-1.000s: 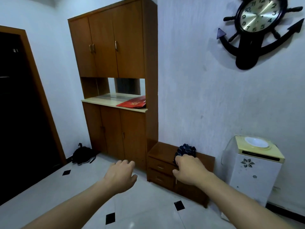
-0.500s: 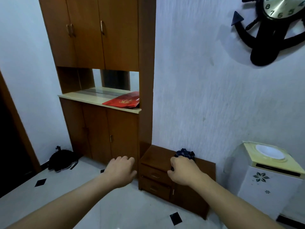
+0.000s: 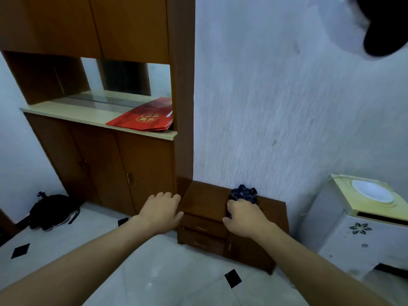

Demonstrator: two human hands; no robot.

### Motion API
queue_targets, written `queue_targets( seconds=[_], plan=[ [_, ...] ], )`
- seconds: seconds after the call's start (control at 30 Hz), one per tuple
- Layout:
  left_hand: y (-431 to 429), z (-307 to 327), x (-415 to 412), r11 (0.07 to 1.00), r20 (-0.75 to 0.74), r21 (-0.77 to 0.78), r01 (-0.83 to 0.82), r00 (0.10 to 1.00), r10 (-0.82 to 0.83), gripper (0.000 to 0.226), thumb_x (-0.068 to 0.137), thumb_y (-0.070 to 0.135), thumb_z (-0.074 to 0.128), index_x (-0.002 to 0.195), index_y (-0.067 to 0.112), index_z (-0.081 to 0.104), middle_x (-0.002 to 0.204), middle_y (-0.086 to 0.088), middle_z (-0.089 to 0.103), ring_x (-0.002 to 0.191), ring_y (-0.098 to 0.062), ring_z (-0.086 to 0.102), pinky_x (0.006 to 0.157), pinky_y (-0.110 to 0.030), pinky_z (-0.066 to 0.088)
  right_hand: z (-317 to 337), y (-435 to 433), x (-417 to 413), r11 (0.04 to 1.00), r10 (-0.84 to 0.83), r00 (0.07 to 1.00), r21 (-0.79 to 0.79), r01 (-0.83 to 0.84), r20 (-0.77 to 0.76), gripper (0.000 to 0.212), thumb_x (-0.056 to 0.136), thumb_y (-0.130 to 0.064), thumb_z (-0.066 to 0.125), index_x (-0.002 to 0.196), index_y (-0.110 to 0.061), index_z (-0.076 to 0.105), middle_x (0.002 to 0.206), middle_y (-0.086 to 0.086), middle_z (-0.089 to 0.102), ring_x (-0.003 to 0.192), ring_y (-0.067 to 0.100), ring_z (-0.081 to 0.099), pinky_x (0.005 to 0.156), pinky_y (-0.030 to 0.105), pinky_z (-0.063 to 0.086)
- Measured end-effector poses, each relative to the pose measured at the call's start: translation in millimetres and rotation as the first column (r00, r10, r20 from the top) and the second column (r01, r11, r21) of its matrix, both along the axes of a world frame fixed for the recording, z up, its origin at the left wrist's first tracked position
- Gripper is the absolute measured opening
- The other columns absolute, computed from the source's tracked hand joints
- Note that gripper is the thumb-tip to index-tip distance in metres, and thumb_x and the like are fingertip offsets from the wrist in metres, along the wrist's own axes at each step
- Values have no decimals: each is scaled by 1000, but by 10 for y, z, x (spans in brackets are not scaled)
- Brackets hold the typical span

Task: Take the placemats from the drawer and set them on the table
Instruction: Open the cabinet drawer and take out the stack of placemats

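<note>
A low brown chest [image 3: 205, 199] stands on the floor against the white wall, with two shut drawers, the upper drawer [image 3: 203, 227] above the lower drawer [image 3: 201, 244]. My left hand [image 3: 161, 212] is stretched out in the air left of the chest, fingers loosely curled and empty. My right hand [image 3: 245, 219] reaches forward in front of the chest's top, fingers curled, holding nothing that I can see. No placemats and no table are in view.
A tall brown cabinet [image 3: 106, 168] fills the left, with red folders [image 3: 143, 118] on its pale shelf. A dark crumpled cloth [image 3: 244, 192] lies on the chest's top. A white water dispenser [image 3: 362, 221] stands at the right. A black bag [image 3: 51, 210] lies on the tiled floor.
The view has moved closer to the chest and tilted down; the wall clock has slid almost out of the frame. Both hands stay stretched forward, now nearer the chest.
</note>
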State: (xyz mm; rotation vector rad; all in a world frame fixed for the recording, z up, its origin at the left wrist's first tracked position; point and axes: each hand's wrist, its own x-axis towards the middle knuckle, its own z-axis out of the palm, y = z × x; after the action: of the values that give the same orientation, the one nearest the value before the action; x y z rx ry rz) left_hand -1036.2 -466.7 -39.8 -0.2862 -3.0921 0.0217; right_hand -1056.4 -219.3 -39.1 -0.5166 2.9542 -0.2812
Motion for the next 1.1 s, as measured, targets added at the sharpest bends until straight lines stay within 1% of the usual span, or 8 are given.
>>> queue_targets(
  seconds=[0.17, 0.3, 0.5, 0.67, 0.77, 0.9, 1.0, 1.1],
  plan=[
    [18, -280, -739, 1000, 72, -26, -16, 997, 18, 33, 94, 50, 42, 111, 22, 48, 106, -4, 58, 100, -25, 54, 89, -42, 43, -293, -45, -761, 1000, 1, 997, -23, 1, 78, 24, 87, -43, 52, 81, -21, 45, 93, 5, 56, 84, 24, 57, 78, 40, 51],
    [99, -533, -1459, 999, 104, -45, -12, 994, 17, 34, 94, 49, 41, 112, 22, 48, 111, -5, 58, 104, -26, 53, 91, -43, 42, -600, -15, -1533, 998, 7, 996, -59, -2, 94, 23, 87, -43, 53, 82, -21, 47, 92, 4, 57, 84, 23, 58, 76, 39, 52],
    [260, -1049, -2464, 999, 194, -30, -17, 981, 22, 37, 95, 49, 39, 120, 22, 46, 119, -5, 56, 109, -25, 50, 93, -41, 40, -1176, 89, -2579, 998, 44, 988, -44, -38, 147, 24, 88, -43, 52, 87, -22, 41, 90, 2, 48, 92, 27, 57, 77, 36, 45],
    [330, -1509, -3028, 1000, 258, -29, -5, 966, 13, 38, 94, 49, 40, 120, 22, 46, 119, -6, 56, 109, -25, 50, 94, -41, 43, -1588, 93, -3129, 998, 29, 983, -57, -19, 179, 24, 88, -42, 53, 93, -19, 47, 102, 9, 58, 96, 31, 58, 78, 37, 42],
    [348, -1825, -3295, 1000, 283, -9, 6, 959, -4, 39, 94, 49, 42, 121, 21, 46, 121, -5, 56, 111, -25, 51, 93, -39, 43, -1896, 48, -3310, 996, 14, 975, -93, 7, 222, 25, 88, -41, 53, 88, -20, 40, 102, 10, 58, 97, 32, 56, 77, 37, 40],
    [355, -2468, -3653, 999, 337, 2, 45, 941, -43, 38, 93, 45, 44, 123, 21, 46, 125, -6, 54, 115, -25, 47, 96, -39, 41, -2455, -37, -3544, 989, -32, 965, -132, 69, 262, 21, 89, -40, 52, 90, -21, 43, 101, 10, 58, 95, 30, 55, 83, 40, 46],
    [365, -3056, -3878, 997, 397, 1, 81, 915, -74, 42, 93, 45, 46, 126, 19, 45, 129, -8, 53, 120, -28, 44, 100, -41, 38, -2986, -88, -3675, 981, -99, 961, -133, 137, 259, 18, 90, -35, 51, 95, -17, 49, 99, 9, 58, 93, 29, 56, 80, 38, 45],
    [352, -3696, -4038, 994, 435, 15, 110, 894, -105, 46, 93, 44, 48, 130, 16, 44, 133, -9, 52, 123, -29, 44, 102, -41, 38, -3610, -137, -3693, 965, -167, 940, -145, 217, 297, 25, 88, -31, 52, 105, -13, 57, 102, 12, 61, 94, 31, 57, 80, 39, 47]
  ],
)
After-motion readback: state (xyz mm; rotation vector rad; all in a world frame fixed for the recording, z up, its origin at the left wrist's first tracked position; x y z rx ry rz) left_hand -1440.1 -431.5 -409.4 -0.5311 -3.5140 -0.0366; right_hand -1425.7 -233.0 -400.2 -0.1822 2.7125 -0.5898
